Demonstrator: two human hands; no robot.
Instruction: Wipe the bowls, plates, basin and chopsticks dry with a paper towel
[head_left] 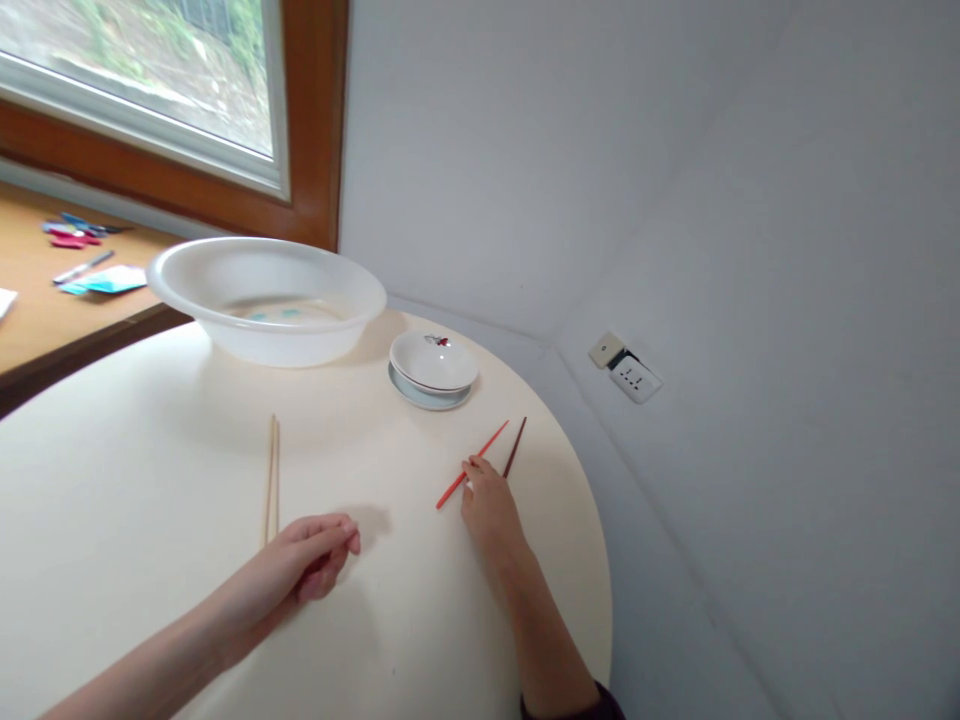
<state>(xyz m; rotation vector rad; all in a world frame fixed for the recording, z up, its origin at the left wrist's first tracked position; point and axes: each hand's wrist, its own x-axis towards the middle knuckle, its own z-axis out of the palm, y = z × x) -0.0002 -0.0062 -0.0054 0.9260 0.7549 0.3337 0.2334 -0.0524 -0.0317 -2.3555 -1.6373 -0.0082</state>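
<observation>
My right hand (491, 500) pinches a red chopstick (452, 488) near its middle, at the right side of the white round table (420, 620). A dark brown chopstick (515, 447) lies just beyond that hand, its lower end hidden by it. My left hand (319, 553) hovers over the table with its fingers curled in, and nothing shows in them. Beside the left wrist lies a pair of pale wooden chopsticks (274, 470), their near ends covered by the hand.
A large white plastic basin (292, 345) stands at the back left. To its right is a small stack of white dishes (431, 362). A wooden desk (30, 255) holds scissors, a pen and a packet. Wall and socket (636, 378) border the right.
</observation>
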